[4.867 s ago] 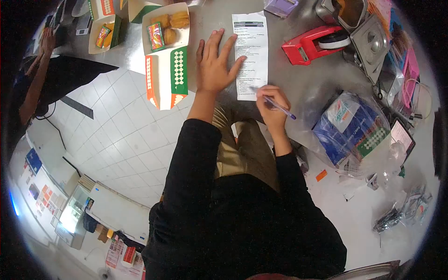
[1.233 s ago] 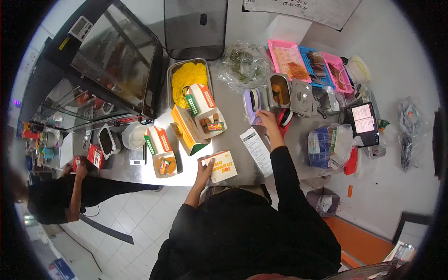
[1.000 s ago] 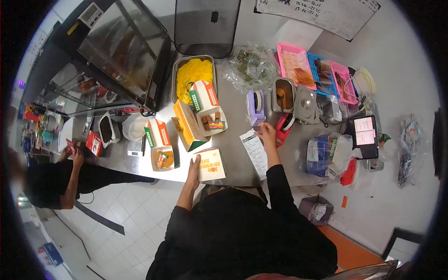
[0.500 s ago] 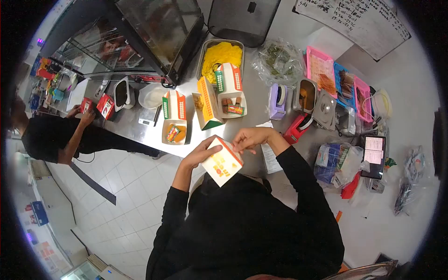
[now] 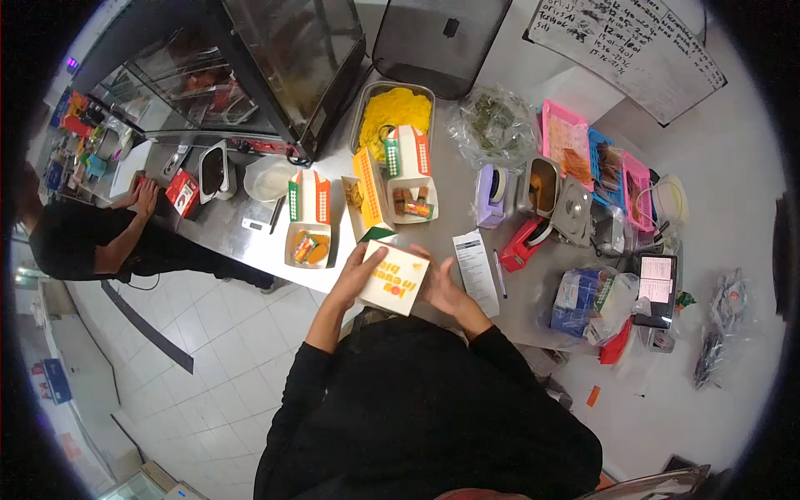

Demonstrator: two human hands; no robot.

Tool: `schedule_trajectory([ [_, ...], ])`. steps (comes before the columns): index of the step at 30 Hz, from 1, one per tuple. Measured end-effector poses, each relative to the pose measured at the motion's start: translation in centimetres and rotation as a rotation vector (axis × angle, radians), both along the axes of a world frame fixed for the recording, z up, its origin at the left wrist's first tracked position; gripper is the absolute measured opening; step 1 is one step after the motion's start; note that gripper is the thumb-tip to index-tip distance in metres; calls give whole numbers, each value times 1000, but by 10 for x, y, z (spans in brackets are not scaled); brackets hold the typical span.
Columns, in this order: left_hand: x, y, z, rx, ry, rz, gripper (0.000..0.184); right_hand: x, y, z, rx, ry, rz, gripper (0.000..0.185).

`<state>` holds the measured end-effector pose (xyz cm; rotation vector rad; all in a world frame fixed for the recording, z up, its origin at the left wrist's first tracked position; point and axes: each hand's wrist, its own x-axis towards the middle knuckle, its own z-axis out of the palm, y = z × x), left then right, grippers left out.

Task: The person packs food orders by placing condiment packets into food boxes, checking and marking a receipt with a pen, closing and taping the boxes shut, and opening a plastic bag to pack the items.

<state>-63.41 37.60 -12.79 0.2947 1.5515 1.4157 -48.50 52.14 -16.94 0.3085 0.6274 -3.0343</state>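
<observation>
My left hand grips a cream cardboard food box with yellow lettering, its thumb lying on the printed face. My right hand is at the box's right side, thumb and fingers spread; whether it touches the box is hard to tell. Just beyond, on the counter, stand an open food box with orange-brown food and a small packet, a tall yellow box, and another open box holding brown pieces and a packet. A printed receipt lies right of my right hand, beside a pen.
Behind the boxes sits a metal tray of yellow food. To the right are a purple tape dispenser, a red one and colored baskets. At left, a co-worker stands by a glass display case.
My right hand has gone from pinching at the box's upper edge to spread fingers at its side. The box has turned slightly and its top looks closed. The co-worker's hands have come together.
</observation>
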Motion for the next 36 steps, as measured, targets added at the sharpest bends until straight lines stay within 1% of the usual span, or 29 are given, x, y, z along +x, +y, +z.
schedule_trajectory([
  [2,1,13,-9,-123,154,-45,54,3,6,-13,644,-184,-78,63],
  [3,4,13,-8,-123,364,-51,62,4,12,-23,964,-278,-120,63],
  [4,5,14,7,8,704,73,64,8,23,-31,969,-335,-78,64],
  [5,1,6,28,82,1012,227,59,16,42,-39,976,-394,-33,65],
  [6,0,-2,64,252,1113,420,61,23,57,-48,983,-456,15,65],
  [7,3,-11,109,513,1152,652,64,28,70,-57,1080,-505,18,68],
  [8,14,-19,155,846,1228,943,66,32,82,-68,1178,-556,29,70],
  [9,23,-29,198,1082,1398,1312,68,37,90,-77,1279,-605,47,73],
  [10,36,-38,234,1110,1551,1641,71,38,97,-86,1519,-737,75,73],
  [11,43,-48,244,1511,1566,1249,68,36,107,-94,1768,-855,103,72],
  [12,51,-59,253,1831,1469,803,66,30,116,-96,2024,-961,127,72],
  [13,56,-61,254,1892,1393,616,66,16,123,-80,2168,-866,-31,69],
  [16,59,-58,240,1877,1362,604,65,-65,151,-42,2112,-592,170,62],
  [17,58,-57,235,1867,1358,611,65,-94,171,-82,1863,-514,-18,58],
  [19,53,-54,225,1811,1355,637,64,-141,192,-119,1643,-412,-304,48],
  [20,50,-53,220,1785,1352,648,64,-160,190,-115,1678,-375,-425,44],
  [23,43,-52,210,1731,1353,670,63,-192,205,-139,1309,-483,-291,41],
  [26,46,-55,211,1759,1339,659,63,-176,223,-162,1311,-505,-210,40],
  [29,56,-65,218,1919,1264,617,62,-127,191,-134,978,-517,-447,34],
  [31,60,-70,215,2160,1098,586,61,-86,174,-121,578,-483,-541,33],
  [32,57,-64,210,2224,931,574,61,-69,165,-116,374,-459,-584,33],
  [33,47,-35,195,2021,779,567,53,-55,158,-108,439,-444,-520,33],
  [35,28,24,163,1625,469,477,38,-32,146,-93,560,-408,-395,34],
  [36,13,46,135,973,678,309,47,-28,140,-86,662,-469,-337,36],
])
